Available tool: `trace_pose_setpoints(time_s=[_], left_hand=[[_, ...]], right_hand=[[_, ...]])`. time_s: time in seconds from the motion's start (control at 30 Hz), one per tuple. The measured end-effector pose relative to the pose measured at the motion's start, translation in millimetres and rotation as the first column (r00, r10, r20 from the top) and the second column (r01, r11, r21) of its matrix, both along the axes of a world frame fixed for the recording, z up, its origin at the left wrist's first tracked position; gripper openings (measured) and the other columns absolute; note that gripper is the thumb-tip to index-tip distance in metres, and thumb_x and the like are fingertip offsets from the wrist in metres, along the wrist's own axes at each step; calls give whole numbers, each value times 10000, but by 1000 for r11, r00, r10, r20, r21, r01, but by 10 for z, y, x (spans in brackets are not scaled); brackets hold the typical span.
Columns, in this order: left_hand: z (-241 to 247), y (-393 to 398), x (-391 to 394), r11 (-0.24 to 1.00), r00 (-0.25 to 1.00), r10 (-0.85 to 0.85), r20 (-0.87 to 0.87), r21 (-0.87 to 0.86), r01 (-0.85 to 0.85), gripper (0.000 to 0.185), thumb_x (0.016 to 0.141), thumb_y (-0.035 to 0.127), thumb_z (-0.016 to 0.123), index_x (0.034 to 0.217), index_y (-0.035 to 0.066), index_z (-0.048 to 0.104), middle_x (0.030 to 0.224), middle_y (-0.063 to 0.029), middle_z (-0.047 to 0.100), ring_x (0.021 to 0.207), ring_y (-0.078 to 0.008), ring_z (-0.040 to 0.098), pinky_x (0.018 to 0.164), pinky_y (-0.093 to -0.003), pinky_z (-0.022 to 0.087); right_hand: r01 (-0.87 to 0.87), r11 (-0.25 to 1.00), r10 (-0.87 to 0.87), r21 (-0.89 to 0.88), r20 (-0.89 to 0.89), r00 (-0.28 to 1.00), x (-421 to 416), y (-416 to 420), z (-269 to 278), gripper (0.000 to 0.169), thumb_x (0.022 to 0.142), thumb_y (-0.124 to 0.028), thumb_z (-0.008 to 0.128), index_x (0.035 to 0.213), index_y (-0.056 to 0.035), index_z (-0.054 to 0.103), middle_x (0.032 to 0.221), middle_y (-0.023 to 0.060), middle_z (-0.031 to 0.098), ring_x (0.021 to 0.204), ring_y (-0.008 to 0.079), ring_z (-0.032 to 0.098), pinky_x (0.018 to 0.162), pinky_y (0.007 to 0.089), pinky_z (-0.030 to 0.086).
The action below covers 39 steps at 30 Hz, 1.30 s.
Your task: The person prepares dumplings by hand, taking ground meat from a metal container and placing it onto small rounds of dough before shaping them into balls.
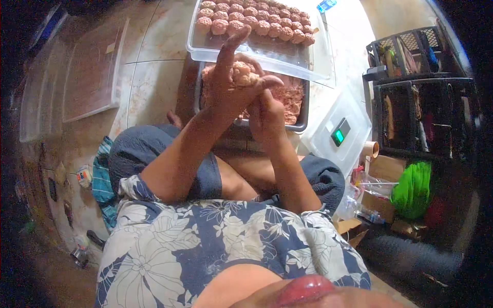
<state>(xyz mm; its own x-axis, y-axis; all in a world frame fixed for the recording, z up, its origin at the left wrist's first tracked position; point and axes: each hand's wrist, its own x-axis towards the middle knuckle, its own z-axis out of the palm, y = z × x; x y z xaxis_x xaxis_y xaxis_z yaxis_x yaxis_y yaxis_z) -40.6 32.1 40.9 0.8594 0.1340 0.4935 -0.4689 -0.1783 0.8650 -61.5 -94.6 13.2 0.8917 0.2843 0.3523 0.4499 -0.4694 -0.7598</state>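
A rough lump of pale pinkish minced mixture lies in the palm of my left hand, whose fingers curl partly round it with one digit stretched upward. Close against the lower right side of that hand is my right hand; its fingers are bent, and their inner side is hidden. Both hands are above a dark-rimmed tub of pink minced mixture. Just beyond, rows of round pink balls stand in a clear plastic container, partly overlapping the tub.
On the right, a small device with a lit green display rests on a translucent plastic lid. Black plastic racks, a cardboard tube and a bright green bag are farther right. At left is a large clear container.
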Motion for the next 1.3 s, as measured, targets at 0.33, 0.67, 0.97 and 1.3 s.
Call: trace_pose_setpoints(time_s=[0.33,0.67,0.97,1.3], left_hand=[[75,31,-10,993,981,-33,-191,-120,10,1036,525,352,874,1316,45,279,985,-130,552,767,-137,568,665,-259,492],[-63,-22,179,949,957,-223,185,-182,256,1048,667,100,780,1426,75,57,1414,-194,217,1010,-265,576,763,-296,513],[-65,29,91,966,993,-108,-51,-242,93,969,555,268,859,1318,77,294,780,-59,599,691,-114,590,607,-234,482],[-156,-12,280,976,976,-93,198,-178,129,809,592,276,850,1236,41,421,977,-127,579,902,-191,580,736,-298,491]], right_hand=[[48,999,-48,-4,40,998,-51,35,-33,183,912,-97,449,1054,-3,514,674,105,567,579,180,565,535,324,449],[-49,996,51,73,-31,998,170,-284,38,100,906,-93,496,980,-48,544,760,119,621,642,191,608,550,311,466],[39,988,-44,148,33,998,-2,31,37,112,868,-93,518,978,-91,538,685,140,605,614,327,625,504,399,477],[8,1000,-9,-11,-10,1000,238,-266,206,115,855,-66,552,956,-46,602,799,109,619,684,230,593,626,312,471]])
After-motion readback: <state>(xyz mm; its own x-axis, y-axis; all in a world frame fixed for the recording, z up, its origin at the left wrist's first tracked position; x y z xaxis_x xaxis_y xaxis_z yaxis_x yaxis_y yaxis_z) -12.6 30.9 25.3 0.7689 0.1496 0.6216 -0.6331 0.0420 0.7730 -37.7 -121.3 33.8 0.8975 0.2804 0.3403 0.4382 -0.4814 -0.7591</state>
